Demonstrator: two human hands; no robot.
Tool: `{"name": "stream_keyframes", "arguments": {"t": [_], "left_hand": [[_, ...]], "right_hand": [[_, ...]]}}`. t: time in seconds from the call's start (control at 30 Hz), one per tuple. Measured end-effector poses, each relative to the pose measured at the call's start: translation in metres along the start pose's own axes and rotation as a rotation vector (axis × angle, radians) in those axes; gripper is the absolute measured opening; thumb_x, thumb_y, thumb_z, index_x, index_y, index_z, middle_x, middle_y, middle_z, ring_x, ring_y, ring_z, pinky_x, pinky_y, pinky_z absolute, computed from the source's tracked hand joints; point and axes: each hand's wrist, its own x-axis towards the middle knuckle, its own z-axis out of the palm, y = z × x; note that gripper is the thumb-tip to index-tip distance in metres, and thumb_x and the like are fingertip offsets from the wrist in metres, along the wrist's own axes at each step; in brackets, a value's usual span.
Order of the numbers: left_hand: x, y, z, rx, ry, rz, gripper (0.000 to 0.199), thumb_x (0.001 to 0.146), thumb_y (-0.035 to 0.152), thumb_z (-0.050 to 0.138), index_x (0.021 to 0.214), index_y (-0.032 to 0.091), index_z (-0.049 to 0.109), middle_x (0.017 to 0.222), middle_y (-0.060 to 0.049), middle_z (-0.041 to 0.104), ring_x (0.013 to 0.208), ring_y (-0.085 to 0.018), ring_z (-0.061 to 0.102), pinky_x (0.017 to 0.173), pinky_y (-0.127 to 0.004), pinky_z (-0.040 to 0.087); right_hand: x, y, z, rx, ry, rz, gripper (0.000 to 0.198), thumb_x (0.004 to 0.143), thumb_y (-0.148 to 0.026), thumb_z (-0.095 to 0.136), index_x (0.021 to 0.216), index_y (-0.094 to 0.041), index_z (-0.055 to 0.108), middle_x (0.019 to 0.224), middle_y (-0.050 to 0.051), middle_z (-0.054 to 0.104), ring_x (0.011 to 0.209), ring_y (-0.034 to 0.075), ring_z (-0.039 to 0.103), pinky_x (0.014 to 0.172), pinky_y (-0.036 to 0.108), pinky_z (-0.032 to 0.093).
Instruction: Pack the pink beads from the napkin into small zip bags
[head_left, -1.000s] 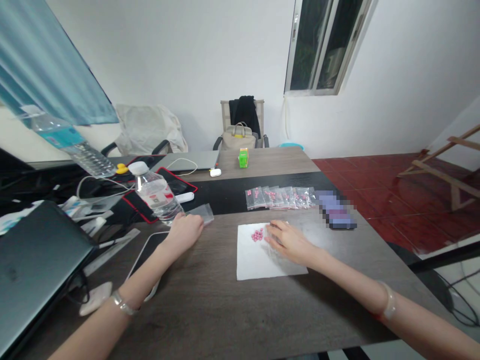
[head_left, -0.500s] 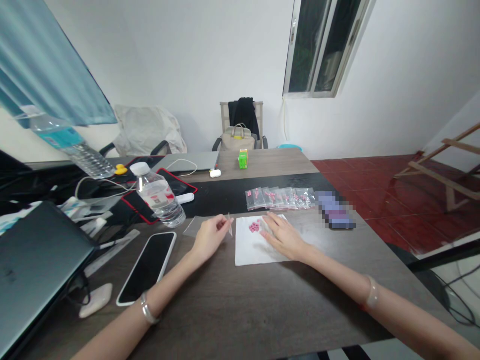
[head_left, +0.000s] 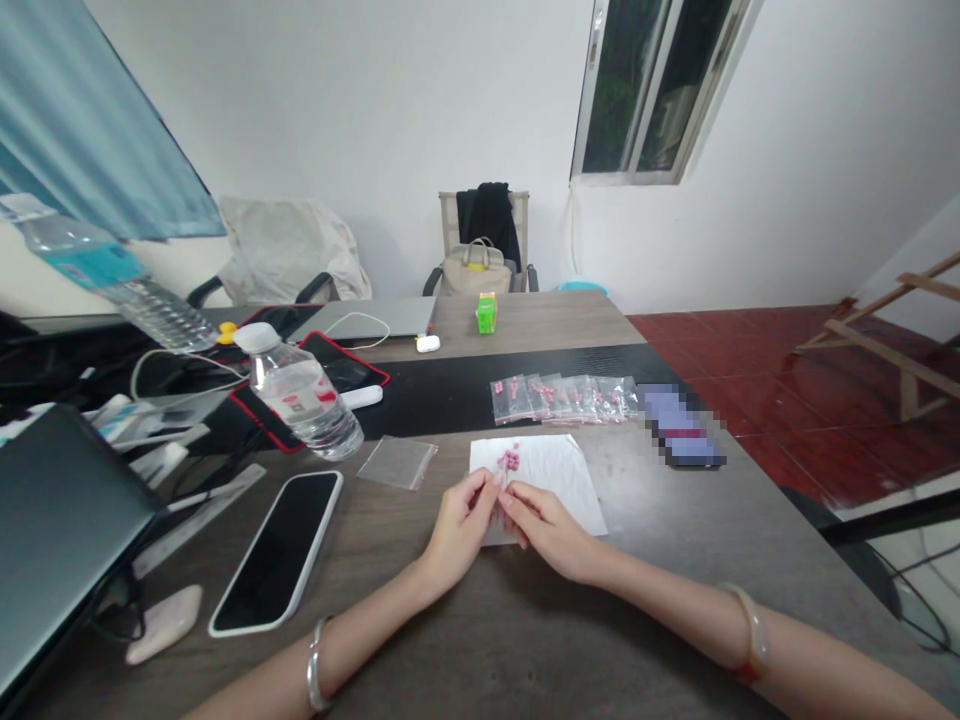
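My left hand point(head_left: 459, 525) and my right hand point(head_left: 553, 528) meet fingertip to fingertip over the near part of a white paper sheet point(head_left: 559, 465). Both are closed in a pinch on a small clear plastic bag point(head_left: 501, 484), mostly hidden by the fingers. Just beyond the fingertips, a small pile of pink tablets point(head_left: 511, 460) lies on the paper. To the left of the paper, another clear plastic bag point(head_left: 397, 463) lies flat on the table. Farther back, several clear bags with pink tablets inside point(head_left: 562, 398) overlap in a row.
A white-edged phone point(head_left: 277, 555) and a water bottle point(head_left: 304, 390) stand left of my hands, with a laptop point(head_left: 67, 540) beyond them. At the right lies a pixelated phone point(head_left: 682, 425). A green box point(head_left: 487, 314) sits at the back.
My right hand has drawn back from the tablets toward me, and my left hand has moved right with the bag. Their fingertips now meet at it, and the flat bag on the left is uncovered.
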Motion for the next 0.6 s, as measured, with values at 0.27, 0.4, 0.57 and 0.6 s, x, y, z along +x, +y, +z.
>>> {"name": "stream_keyframes", "arguments": {"t": [0.27,0.4,0.57,0.6], "left_hand": [[-0.006,-0.013,-0.002,0.098,0.002,0.053,0.034,0.090,0.034,0.045,0.060,0.018,0.043,0.056,0.005,0.041,0.054,-0.010,0.038,0.053,-0.021,0.032],[-0.007,-0.012,-0.004,0.179,-0.055,0.109,0.035,0.091,0.031,0.043,0.059,0.018,0.042,0.056,0.005,0.041,0.053,-0.010,0.038,0.053,-0.021,0.031],[-0.011,-0.012,-0.005,0.259,-0.020,0.180,0.032,0.091,0.027,0.043,0.060,0.019,0.042,0.056,0.004,0.043,0.053,-0.010,0.040,0.053,-0.022,0.032],[-0.011,-0.012,-0.005,0.288,0.009,0.201,0.032,0.090,0.026,0.044,0.059,0.019,0.042,0.056,0.004,0.043,0.053,-0.011,0.042,0.054,-0.022,0.033]], "right_hand": [[0.000,0.001,-0.002,-0.048,-0.001,0.051,0.036,0.090,-0.049,0.042,0.069,-0.020,0.041,0.059,-0.005,0.039,0.054,0.010,0.038,0.051,0.024,0.030],[0.001,0.002,-0.002,-0.012,0.002,0.060,0.023,0.088,-0.038,0.045,0.074,-0.019,0.044,0.061,-0.005,0.041,0.053,0.010,0.039,0.050,0.023,0.030],[0.000,0.006,-0.002,-0.011,0.028,0.026,0.015,0.085,-0.028,0.045,0.073,-0.020,0.044,0.061,-0.005,0.041,0.052,0.009,0.039,0.050,0.023,0.030],[0.000,0.007,-0.002,-0.007,0.040,0.021,0.012,0.084,-0.026,0.045,0.073,-0.020,0.044,0.061,-0.006,0.041,0.052,0.009,0.039,0.050,0.022,0.030]]}}
